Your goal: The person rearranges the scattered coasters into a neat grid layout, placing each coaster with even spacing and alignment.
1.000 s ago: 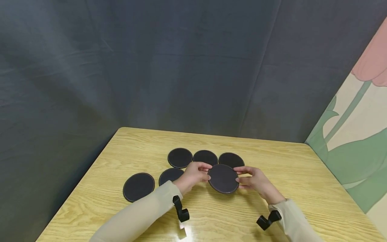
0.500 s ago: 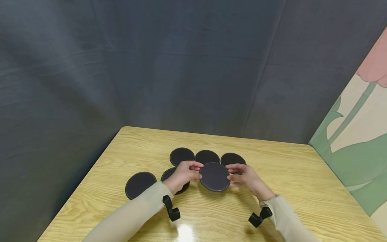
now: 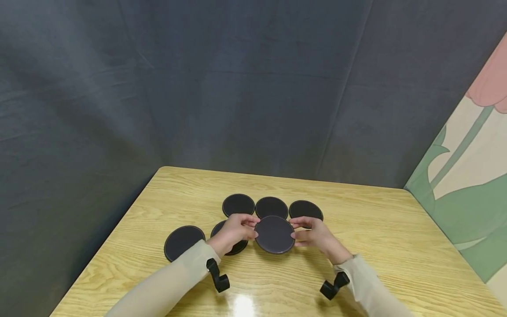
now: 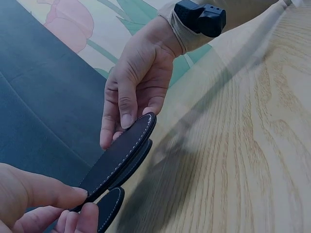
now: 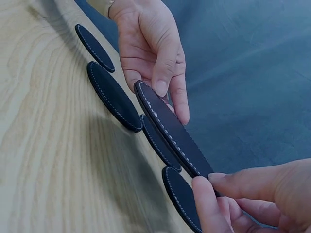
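Between my two hands is a round black coaster (image 3: pixel 275 234) with pale stitching round its rim. My left hand (image 3: pixel 233 232) pinches its left edge between thumb and fingers, and my right hand (image 3: pixel 315 236) pinches the right edge. Both wrist views show this coaster (image 4: pixel 119 158) raised above the table. Behind it in the head view lies a row of similar coasters: a left one (image 3: pixel 238 204), a middle one (image 3: pixel 271 205) and a right one (image 3: pixel 306 208). Another coaster (image 3: pixel 239 248) is partly hidden under my left hand, and one more (image 3: pixel 184 242) lies at the far left.
The coasters lie on a light wood-grain table (image 3: pixel 380 246). A dark cloth (image 3: pixel 245 88) hangs behind its back edge and along the left side. To the right is a wall with a painted flower (image 3: pixel 471 202). Both wrists carry black camera mounts.
Both hands have moved left with the held coaster, from in front of the right back coaster to in front of the middle one. The coasters on the table have stayed in place.
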Demonstrator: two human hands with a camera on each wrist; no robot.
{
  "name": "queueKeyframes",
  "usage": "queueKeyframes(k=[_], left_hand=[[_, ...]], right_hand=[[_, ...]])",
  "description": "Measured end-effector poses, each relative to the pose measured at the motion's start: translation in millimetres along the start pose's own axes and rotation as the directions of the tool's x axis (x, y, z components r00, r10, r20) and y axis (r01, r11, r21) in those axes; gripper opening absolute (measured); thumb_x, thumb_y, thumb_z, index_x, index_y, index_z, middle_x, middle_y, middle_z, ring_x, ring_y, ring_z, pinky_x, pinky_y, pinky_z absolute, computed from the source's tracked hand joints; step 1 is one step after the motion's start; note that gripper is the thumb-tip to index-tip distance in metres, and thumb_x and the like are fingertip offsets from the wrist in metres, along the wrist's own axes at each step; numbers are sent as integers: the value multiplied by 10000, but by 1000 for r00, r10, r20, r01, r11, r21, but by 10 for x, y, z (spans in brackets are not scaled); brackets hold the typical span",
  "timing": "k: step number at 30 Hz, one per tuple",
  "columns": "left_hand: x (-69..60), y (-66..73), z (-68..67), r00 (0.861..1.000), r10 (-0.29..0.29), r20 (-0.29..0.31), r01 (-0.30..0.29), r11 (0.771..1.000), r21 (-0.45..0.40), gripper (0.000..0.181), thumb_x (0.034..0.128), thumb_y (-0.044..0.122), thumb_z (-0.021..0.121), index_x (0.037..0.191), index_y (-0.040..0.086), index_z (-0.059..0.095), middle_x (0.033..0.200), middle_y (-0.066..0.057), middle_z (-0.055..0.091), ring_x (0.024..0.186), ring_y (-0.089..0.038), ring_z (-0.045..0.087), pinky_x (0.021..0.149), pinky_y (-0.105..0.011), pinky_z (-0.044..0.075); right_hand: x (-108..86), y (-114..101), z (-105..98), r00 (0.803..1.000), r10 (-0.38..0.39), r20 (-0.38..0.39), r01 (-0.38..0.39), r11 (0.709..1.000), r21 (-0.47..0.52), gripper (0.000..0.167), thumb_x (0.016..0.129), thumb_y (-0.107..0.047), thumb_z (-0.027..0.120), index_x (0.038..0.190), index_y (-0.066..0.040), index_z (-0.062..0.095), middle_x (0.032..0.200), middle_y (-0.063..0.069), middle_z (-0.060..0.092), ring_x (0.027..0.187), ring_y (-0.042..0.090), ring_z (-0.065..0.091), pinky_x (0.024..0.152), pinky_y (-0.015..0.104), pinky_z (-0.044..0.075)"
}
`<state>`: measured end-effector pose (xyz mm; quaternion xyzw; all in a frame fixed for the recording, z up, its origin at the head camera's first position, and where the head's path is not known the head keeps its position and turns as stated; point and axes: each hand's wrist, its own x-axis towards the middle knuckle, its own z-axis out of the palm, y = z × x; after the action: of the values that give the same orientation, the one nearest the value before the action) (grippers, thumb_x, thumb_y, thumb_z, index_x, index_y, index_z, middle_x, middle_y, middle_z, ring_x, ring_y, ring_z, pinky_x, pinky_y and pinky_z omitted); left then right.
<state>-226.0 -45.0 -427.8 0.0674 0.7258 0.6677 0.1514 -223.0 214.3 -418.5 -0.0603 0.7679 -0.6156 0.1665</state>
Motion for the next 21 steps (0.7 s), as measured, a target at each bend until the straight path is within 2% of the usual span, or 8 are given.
queueKeyframes(k=[4,11,21], left_hand=[[2,-27,-8,1000,7,5,-7,1000,-18,436,765,-138,644,1199,-102,611,1002,-136,541,737,-129,606,693,-283,582],[17,-71,-13,1000,1,-9,-1,1000,5,430,744,-143,656,1170,-92,628,985,-142,566,740,-149,596,660,-256,569],[48,-148,-4,1000,-15,-21,15,1000,24,431,723,-167,642,1147,-96,634,968,-136,571,724,-139,583,647,-243,559]], right_hand=[[19,36,20,1000,0,4,0,1000,15,482,846,59,666,1283,155,486,1088,148,559,732,97,643,676,288,600],[65,102,57,1000,17,-8,-17,1000,14,465,837,73,668,1268,143,505,1088,149,539,702,103,640,640,261,593],[106,146,104,999,23,-24,-23,1000,2,450,823,105,668,1243,153,515,1086,171,540,676,121,636,629,295,600]])
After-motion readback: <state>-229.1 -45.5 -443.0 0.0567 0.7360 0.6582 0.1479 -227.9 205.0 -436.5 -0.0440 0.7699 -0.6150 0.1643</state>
